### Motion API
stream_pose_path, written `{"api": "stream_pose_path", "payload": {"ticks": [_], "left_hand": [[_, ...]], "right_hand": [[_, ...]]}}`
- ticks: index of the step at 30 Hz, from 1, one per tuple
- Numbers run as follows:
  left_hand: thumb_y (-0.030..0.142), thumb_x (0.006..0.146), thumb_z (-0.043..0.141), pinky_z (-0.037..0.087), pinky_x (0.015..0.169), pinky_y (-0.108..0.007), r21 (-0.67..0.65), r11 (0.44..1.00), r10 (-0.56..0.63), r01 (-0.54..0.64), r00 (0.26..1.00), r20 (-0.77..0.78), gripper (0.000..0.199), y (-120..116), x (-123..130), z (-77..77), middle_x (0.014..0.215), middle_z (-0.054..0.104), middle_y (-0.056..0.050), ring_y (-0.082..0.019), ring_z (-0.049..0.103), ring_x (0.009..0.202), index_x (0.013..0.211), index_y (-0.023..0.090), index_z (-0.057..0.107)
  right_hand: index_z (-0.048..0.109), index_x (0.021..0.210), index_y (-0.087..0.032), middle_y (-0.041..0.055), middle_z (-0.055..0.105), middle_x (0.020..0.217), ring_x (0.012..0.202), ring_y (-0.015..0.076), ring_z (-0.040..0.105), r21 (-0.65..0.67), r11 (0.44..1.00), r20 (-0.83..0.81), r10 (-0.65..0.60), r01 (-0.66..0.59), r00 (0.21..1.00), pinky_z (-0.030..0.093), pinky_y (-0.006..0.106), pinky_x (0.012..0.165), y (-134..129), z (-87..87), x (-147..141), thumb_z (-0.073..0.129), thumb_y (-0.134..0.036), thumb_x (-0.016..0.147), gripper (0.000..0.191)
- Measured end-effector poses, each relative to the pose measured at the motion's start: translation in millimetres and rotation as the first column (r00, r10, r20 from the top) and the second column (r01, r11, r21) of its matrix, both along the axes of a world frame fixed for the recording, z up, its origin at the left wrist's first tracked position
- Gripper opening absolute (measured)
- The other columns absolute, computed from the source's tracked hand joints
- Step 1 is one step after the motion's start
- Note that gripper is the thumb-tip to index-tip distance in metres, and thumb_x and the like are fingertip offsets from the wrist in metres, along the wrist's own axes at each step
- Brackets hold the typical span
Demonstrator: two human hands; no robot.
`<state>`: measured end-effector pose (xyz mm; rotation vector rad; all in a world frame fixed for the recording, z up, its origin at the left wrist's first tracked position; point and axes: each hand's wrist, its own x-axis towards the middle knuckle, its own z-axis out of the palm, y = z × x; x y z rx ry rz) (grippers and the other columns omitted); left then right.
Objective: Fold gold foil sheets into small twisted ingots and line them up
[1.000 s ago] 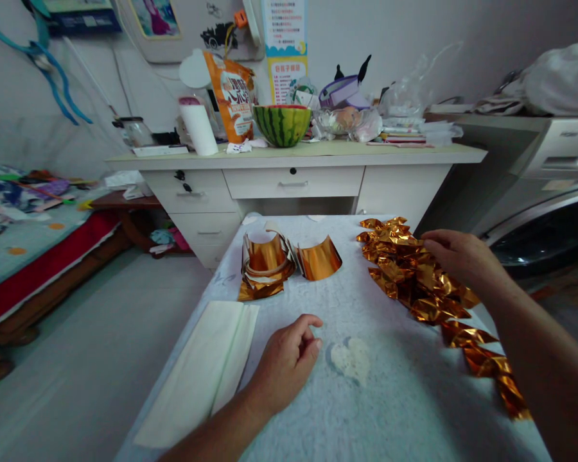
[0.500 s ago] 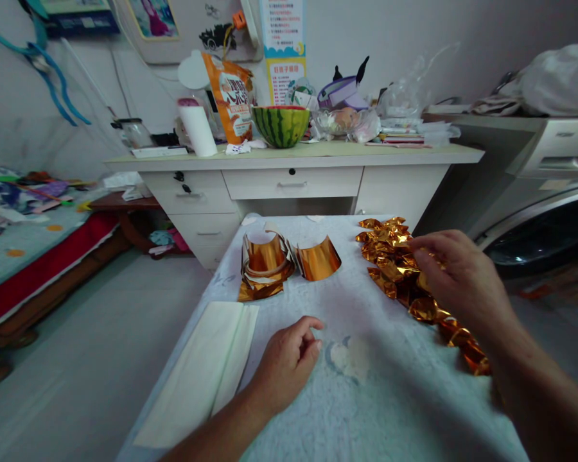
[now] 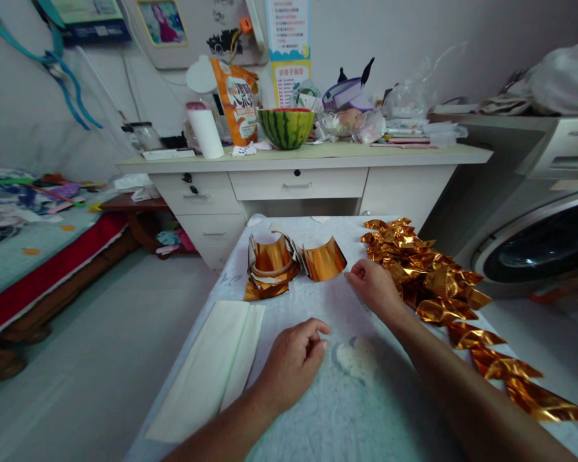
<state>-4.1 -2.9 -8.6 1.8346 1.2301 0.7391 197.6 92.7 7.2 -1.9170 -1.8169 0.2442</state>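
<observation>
My left hand (image 3: 296, 359) rests on the cloth-covered table, loosely curled, thumb and index finger slightly apart and nothing between them. My right hand (image 3: 374, 289) is held over the table with bent fingers and holds nothing that I can see. Its fingertips are just right of a curved stack of shiny gold foil sheets (image 3: 325, 260), apart from it. Another curled gold foil bundle (image 3: 272, 256) lies to the left of that stack. Beyond my right wrist, a pile of folded gold foil pieces (image 3: 414, 256) trails along the table's right side toward me.
A folded pale paper sheet (image 3: 205, 369) lies along the left of the table (image 3: 356, 410). Behind stands a white desk (image 3: 298, 183) bearing a half watermelon (image 3: 286, 128), an orange snack bag (image 3: 236, 106) and clutter. A washing machine (image 3: 534, 192) is at right, a bed (image 3: 52, 244) at left.
My right hand has moved left from above the folded foil pile to beside the curved gold sheets. My left hand stays in place. The view has shifted slightly.
</observation>
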Motion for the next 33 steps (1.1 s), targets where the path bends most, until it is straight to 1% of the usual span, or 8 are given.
{"api": "stream_pose_path", "payload": {"ticks": [5, 10, 14, 20, 26, 33], "left_hand": [[0.017, 0.086, 0.051, 0.038, 0.066, -0.023, 0.005, 1.0, 0.0, 0.0, 1.0, -0.004, 0.018, 0.6, 0.5, 0.1, 0.07, 0.058, 0.004, -0.013, 0.056, 0.066, 0.098, 0.019, 0.064], [0.016, 0.086, 0.051, 0.038, 0.067, -0.023, 0.013, 1.0, -0.006, 0.006, 1.0, -0.011, 0.018, 0.7, 0.4, 0.0, 0.071, 0.058, 0.003, -0.013, 0.056, 0.068, 0.098, 0.019, 0.064], [0.016, 0.086, 0.051, 0.039, 0.068, -0.024, 0.015, 1.0, -0.011, 0.011, 1.0, -0.018, 0.018, 0.0, 0.5, 1.2, 0.072, 0.059, 0.003, -0.014, 0.057, 0.069, 0.098, 0.019, 0.064], [0.016, 0.085, 0.05, 0.039, 0.068, -0.024, 0.013, 1.0, -0.019, 0.019, 1.0, -0.018, 0.019, -0.5, 0.2, 3.1, 0.071, 0.059, 0.003, -0.014, 0.057, 0.068, 0.098, 0.02, 0.063], [0.015, 0.085, 0.051, 0.039, 0.067, -0.024, 0.017, 1.0, -0.02, 0.02, 0.999, -0.028, 0.019, -0.8, 0.2, 2.5, 0.07, 0.058, 0.003, -0.014, 0.057, 0.067, 0.098, 0.019, 0.064], [0.016, 0.085, 0.051, 0.039, 0.068, -0.024, 0.023, 0.999, -0.021, 0.022, 0.999, -0.037, 0.019, -1.6, -0.6, 2.7, 0.073, 0.061, 0.002, -0.014, 0.058, 0.07, 0.099, 0.019, 0.065]], "right_hand": [[0.064, 0.072, -0.02, 0.0043, 0.07, 0.071, 0.067, 0.0185, 0.062, 0.022, 0.994, 0.002, -0.109, 0.109, 0.994, 0.036, 0.026, 0.06, 11.3, -10.1, -9.5, 0.063, -0.041, 0.085, 0.025], [0.066, 0.072, -0.02, 0.0075, 0.071, 0.072, 0.07, 0.0213, 0.063, 0.036, 0.985, 0.038, -0.171, 0.17, 0.984, 0.035, 0.027, 0.06, 16.9, -13.5, -14.9, 0.061, -0.046, 0.086, 0.03], [0.068, 0.073, -0.019, 0.0089, 0.072, 0.074, 0.071, 0.021, 0.064, 0.03, 0.988, 0.065, -0.154, 0.152, 0.986, 0.036, 0.027, 0.062, 20.3, -14.5, -14.3, 0.056, -0.041, 0.09, 0.03], [0.071, 0.081, -0.016, 0.0122, 0.074, 0.082, 0.077, 0.022, 0.066, 0.032, 0.993, 0.08, -0.112, 0.11, 0.991, 0.038, 0.028, 0.067, 18.3, -14.2, -11.9, 0.048, -0.027, 0.093, 0.028], [0.073, 0.085, -0.015, 0.0143, 0.075, 0.085, 0.081, 0.0237, 0.067, 0.024, 0.994, 0.062, -0.109, 0.107, 0.992, 0.04, 0.028, 0.07, 17.8, -16.6, -9.2, 0.048, -0.025, 0.092, 0.028], [0.075, 0.084, -0.014, 0.0148, 0.075, 0.085, 0.082, 0.0235, 0.068, 0.008, 0.995, 0.024, -0.102, 0.101, 0.995, 0.04, 0.028, 0.07, 16.1, -15.6, -5.8, 0.049, -0.022, 0.091, 0.028]]}}
